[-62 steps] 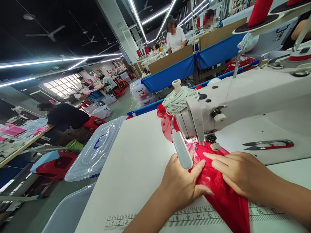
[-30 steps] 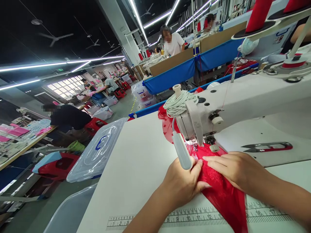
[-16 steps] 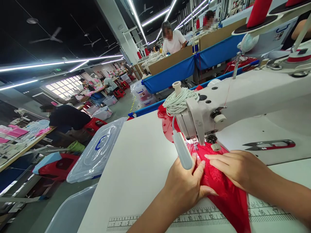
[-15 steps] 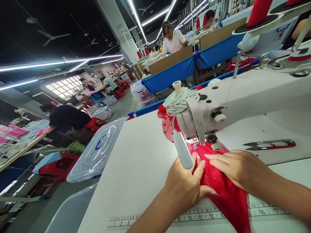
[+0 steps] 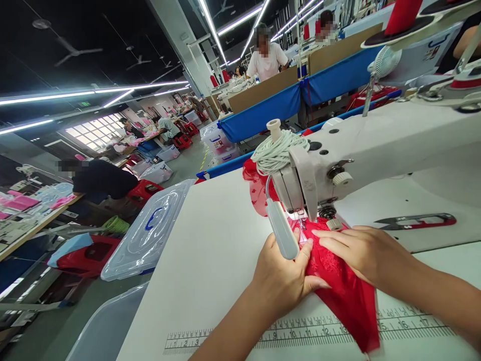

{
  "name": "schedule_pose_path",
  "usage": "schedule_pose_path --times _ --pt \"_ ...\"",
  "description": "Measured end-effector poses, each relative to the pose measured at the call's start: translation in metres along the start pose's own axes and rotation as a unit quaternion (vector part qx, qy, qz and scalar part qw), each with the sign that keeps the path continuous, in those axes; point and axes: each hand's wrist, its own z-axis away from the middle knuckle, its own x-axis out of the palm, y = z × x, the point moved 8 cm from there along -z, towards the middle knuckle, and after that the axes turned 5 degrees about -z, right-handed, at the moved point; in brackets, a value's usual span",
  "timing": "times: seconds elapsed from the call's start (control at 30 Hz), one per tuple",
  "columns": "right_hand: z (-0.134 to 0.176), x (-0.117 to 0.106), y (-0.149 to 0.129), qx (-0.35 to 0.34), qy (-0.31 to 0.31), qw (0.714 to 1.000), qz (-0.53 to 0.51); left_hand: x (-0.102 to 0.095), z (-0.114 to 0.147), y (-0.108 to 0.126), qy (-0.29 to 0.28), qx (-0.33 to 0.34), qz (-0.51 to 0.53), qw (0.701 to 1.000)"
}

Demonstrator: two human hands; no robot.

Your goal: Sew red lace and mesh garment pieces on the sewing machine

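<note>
Got a bright red sheer lacy piece of fabric (image 5: 347,303) under the needle end of a white metal sewing machine (image 5: 394,145), w/ a pointy tail lying across the black printed ruler scale (image 5: 311,328) in front of the machine. Pressing on it w/ the left hand (image 5: 280,273) just in front of the needle end, w/ thumb + index spread apart. Also resting the right hand (image 5: 368,253) on it, just right of the needle end, w/ fingers stretched out (can't make out the thumb tbh). Can see a coil of pale green cord (image 5: 278,153) atop the machine's head, black-and-red metal snips (image 5: 424,225) on the machine's bed, plus a clear plastic box lid w/ blue handle (image 5: 165,200) well left of the machine.
</note>
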Motion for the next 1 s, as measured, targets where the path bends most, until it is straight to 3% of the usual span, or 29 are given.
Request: schedule_pose_path --times 0.23,0.43,0.53,0.63,0.73,0.93,1.0 --pt "-0.007 0.003 0.004 -0.001 -0.050 0.999 -0.022 0.008 0.002 -0.003 -0.012 -0.006 -0.004 1.000" --pt "-0.006 0.006 0.006 -0.003 -0.053 0.998 -0.026 0.005 0.001 -0.004 0.003 0.004 -0.006 1.000" --pt "-0.003 0.003 0.006 -0.018 -0.046 0.998 -0.027 -0.002 0.001 -0.002 -0.047 0.017 0.003 0.999" --pt "0.002 -0.003 0.006 -0.016 -0.043 0.998 -0.039 -0.010 0.002 0.003 -0.144 0.028 0.035 0.989" --pt "0.006 -0.006 0.004 -0.020 -0.076 0.995 -0.067 -0.013 0.005 0.012 -0.198 0.049 0.028 0.979" --pt "0.003 -0.011 0.000 -0.003 -0.146 0.980 -0.136 -0.014 0.012 0.035 -0.087 0.150 -0.033 0.984" --pt "0.002 -0.013 -0.001 0.000 -0.151 0.977 -0.150 -0.015 0.015 0.037 -0.083 0.160 -0.026 0.983"
